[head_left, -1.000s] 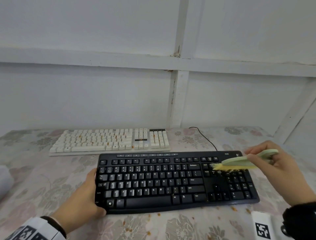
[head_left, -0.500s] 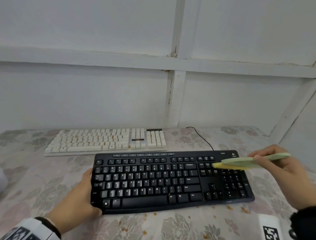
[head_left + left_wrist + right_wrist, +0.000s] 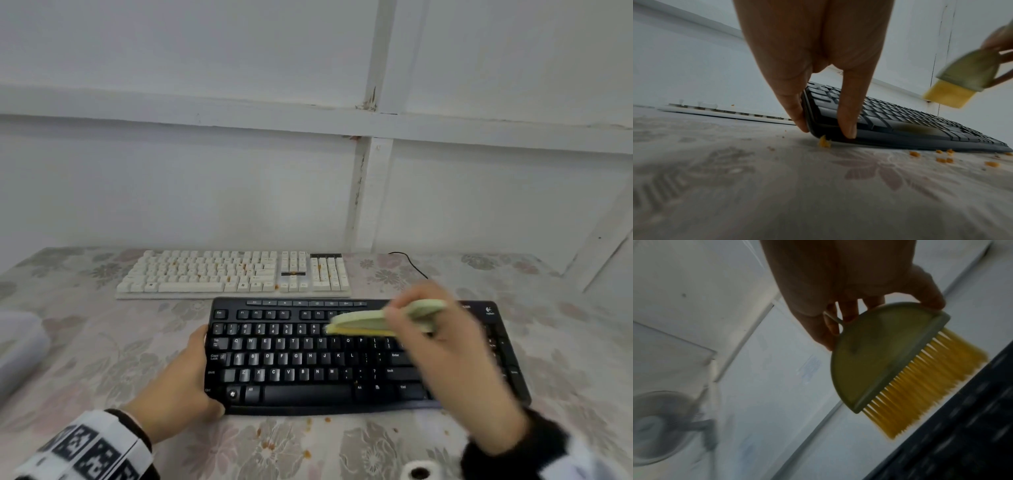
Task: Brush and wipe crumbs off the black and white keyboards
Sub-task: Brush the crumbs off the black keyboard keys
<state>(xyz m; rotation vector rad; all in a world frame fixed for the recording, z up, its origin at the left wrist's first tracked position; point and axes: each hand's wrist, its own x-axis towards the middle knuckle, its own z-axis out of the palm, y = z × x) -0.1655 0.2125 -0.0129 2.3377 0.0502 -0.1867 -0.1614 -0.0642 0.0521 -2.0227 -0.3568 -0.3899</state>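
Observation:
The black keyboard (image 3: 308,356) lies near me on the flowered tablecloth. My left hand (image 3: 197,373) grips its left end, thumb on the front edge; the left wrist view shows the hand (image 3: 825,128) pinching the near-left corner of the keyboard (image 3: 920,126). My right hand (image 3: 414,317), blurred by motion, holds a pale green brush (image 3: 370,320) with yellow bristles over the number row. The right wrist view shows the fingers (image 3: 846,313) round the handle of the brush (image 3: 879,356), bristles just above the keys. The white keyboard (image 3: 233,274) lies behind, dotted with orange crumbs (image 3: 245,267).
Orange crumbs (image 3: 308,421) are scattered on the cloth before the black keyboard. A black cable (image 3: 411,265) runs back right. A white object (image 3: 20,349) sits at the left edge, a white round thing (image 3: 419,472) at the bottom. A white panelled wall stands close behind.
My right hand has swept the brush left, from above the number pad to the middle of the number row. My left hand keeps its hold on the keyboard's left end.

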